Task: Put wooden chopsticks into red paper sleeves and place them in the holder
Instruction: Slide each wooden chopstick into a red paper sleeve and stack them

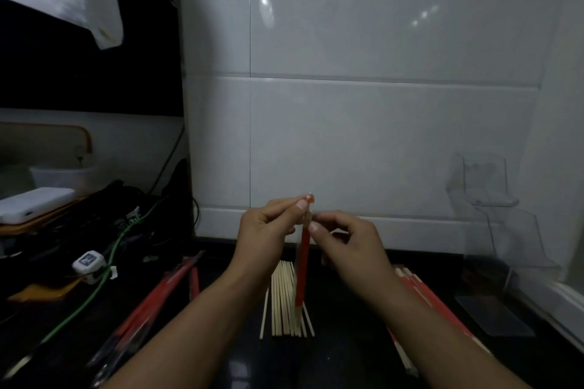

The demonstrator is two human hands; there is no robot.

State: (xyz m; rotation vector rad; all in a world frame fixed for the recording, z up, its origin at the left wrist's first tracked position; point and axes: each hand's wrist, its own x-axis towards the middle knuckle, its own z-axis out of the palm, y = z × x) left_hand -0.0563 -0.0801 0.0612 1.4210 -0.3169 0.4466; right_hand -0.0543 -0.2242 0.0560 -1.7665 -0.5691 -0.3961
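Pinching the top of the red paper sleeve (304,257) between thumb and forefinger of my left hand (265,230), I hold it upright in front of me, its lower end hanging just above the counter. My right hand (347,243) pinches it a little lower, right beside the left, where a pale bit of chopstick seems to show at the sleeve's mouth; how far the sticks are in I cannot tell.

I judge the paper to be thin, almost weightless and easy to crease or tear, so a light grip near the open end suits it, while the wood inside is stiff and smooth enough to slide.

Below my wrists lies the row of bare wooden chopsticks (286,297) on the dark counter (347,341). More red sleeves (161,290) lie to the left, and a stack of red packets (423,294) to the right. Far right, against the tiled wall, stands the clear plastic holder (493,218), well apart from my hands.
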